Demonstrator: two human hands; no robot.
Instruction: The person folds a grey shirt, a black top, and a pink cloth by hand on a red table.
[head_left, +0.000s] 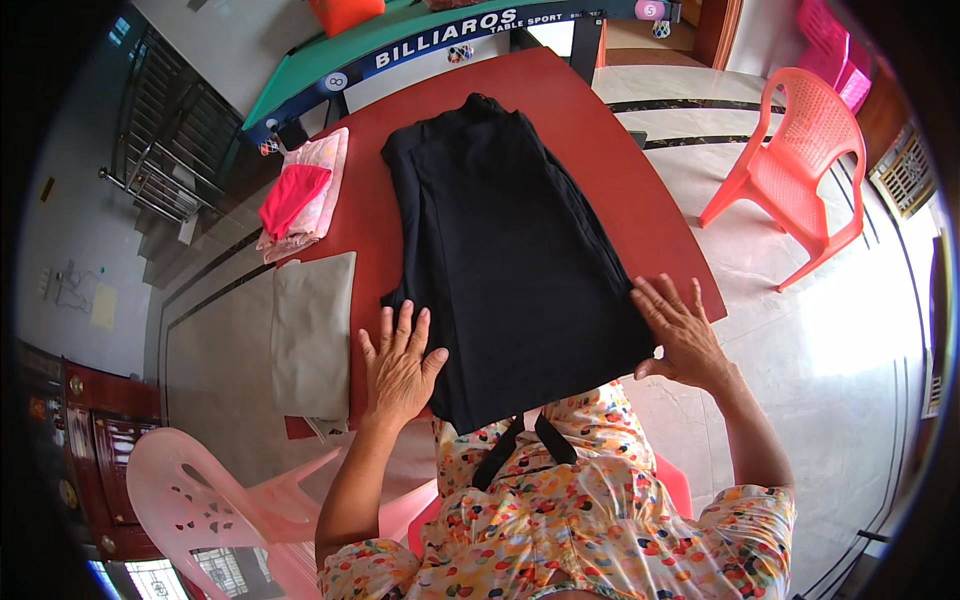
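A black cloth garment (517, 247) lies spread on the red tabletop (622, 172), and its near end hangs past the table edge over my lap. What kind of garment it is, I cannot tell. My left hand (401, 367) rests at its lower left side, fingers apart, palm down. On the opposite side, my right hand (679, 330) touches the lower right edge with spread fingers. Neither hand grips the cloth. A folded grey-beige cloth (313, 337) lies left of my left hand, reaching over the table's left edge.
Farther up the left edge sits a folded pink patterned cloth (322, 165) with a bright red cloth (292, 199) on it. A billiard table (315, 75) stands beyond. Plastic chairs stand at right (795, 172) and lower left (202, 495). Stairs with a metal railing (157, 165) rise at left.
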